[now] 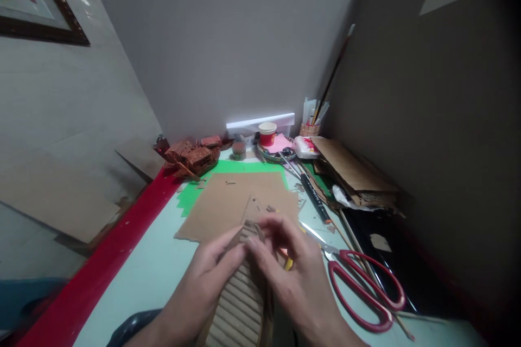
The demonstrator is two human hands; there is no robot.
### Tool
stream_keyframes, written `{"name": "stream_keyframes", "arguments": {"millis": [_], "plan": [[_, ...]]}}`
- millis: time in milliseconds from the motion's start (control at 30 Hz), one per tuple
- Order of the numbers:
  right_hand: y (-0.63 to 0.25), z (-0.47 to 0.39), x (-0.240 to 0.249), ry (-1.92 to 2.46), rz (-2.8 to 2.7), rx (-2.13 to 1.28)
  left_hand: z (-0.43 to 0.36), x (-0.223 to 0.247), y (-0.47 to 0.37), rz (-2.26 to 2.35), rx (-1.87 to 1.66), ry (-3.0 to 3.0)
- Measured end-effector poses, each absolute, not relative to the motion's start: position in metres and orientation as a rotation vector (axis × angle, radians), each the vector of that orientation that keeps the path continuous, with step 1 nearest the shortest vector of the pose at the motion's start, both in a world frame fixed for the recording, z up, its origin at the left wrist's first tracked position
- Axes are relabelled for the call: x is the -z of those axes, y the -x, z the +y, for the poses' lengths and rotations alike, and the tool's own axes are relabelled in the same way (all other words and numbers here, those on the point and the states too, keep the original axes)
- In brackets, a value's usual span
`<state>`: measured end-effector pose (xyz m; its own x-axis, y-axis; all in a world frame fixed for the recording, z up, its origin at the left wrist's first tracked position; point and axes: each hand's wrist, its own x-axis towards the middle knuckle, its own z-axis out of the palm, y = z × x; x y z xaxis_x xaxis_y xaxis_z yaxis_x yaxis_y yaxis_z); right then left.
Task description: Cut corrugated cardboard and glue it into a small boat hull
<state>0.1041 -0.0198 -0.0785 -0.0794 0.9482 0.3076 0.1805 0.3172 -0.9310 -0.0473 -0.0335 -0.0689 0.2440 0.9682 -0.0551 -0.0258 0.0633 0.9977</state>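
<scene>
A long piece of ribbed corrugated cardboard (239, 303), narrowing toward its far end, is held between both hands at the bottom centre. My left hand (205, 276) grips its left side, thumb pressed near the tip. On the other side, my right hand (297, 276) pinches the tip between thumb and fingers, where a small dark strip shows at the end. Something orange and yellow peeks out beneath the right fingers, too covered to name. Just beyond the hands lie a flat brown cardboard sheet (228, 206) and a clear set square (253, 207).
Red-handled scissors (366, 287) lie open at the right, near a black-handled tool (314, 198). Stacked cardboard (350, 168) stands behind them. Along the back are a brown model boat (193, 157), a paper cup (267, 135) and a brush holder (310, 129). Green sheets (195, 195) lie underneath.
</scene>
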Motion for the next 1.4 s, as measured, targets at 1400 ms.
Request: {"name": "stream_keyframes", "arguments": {"millis": [1400], "plan": [[-0.095,-0.024,0.094,1.077,-1.431,-0.906,-0.042,0.091,0.031,1.278,-1.042,-1.492]]}}
